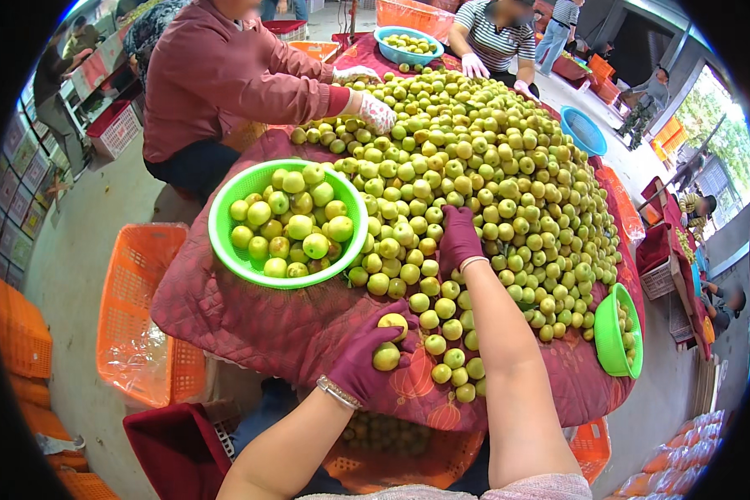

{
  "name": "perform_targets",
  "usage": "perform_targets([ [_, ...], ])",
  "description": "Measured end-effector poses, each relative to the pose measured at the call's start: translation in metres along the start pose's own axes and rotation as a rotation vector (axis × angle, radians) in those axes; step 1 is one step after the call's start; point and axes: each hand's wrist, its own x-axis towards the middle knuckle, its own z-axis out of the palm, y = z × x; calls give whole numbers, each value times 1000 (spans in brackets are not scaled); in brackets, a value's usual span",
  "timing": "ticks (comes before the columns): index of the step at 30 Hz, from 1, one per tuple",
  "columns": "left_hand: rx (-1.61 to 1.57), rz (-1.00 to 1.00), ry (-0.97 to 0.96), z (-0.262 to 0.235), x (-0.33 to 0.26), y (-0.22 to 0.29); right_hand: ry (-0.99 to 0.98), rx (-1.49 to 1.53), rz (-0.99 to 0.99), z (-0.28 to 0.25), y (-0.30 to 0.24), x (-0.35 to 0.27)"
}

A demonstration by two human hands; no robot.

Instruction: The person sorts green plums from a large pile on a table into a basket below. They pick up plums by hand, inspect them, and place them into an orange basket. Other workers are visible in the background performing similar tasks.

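Note:
A large heap of round yellow-green fruit (475, 158) covers the table with its dark red quilted cloth (250, 321). Two of the fruits (386, 357) sit in my left hand (365, 358), gloved in maroon, its fingers curled around them near the front edge. My right hand (460, 237), in a matching glove, reaches into the heap's near side. Its fingers are bent together and point down among the fruit; what they grip is hidden. Left of the heap stands a bright green basket (218, 229) with fruit in it. A second green basket (608, 337), tilted, holds fruit at the right edge.
Across the table at left, a person in a red jacket (217, 83) touches the heap with gloved hands; another person (496, 46) works at the far side. Blue basins (583, 131) stand beyond. Orange crates (112, 308) and a dark red bin (171, 450) are on the floor.

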Motion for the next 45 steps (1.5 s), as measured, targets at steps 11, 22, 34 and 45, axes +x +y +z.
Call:
perform_targets([
  [11,-155,93,8,10,21,-9,20,71,-143,-5,36,-10],
  [22,-501,323,184,7,30,-17,-260,471,-265,-53,-31,-67],
  [34,-554,231,102,19,13,-10,192,-38,-267,-26,49,56],
  [45,-377,212,207,29,-13,-1,40,119,-277,8,-65,122],
])
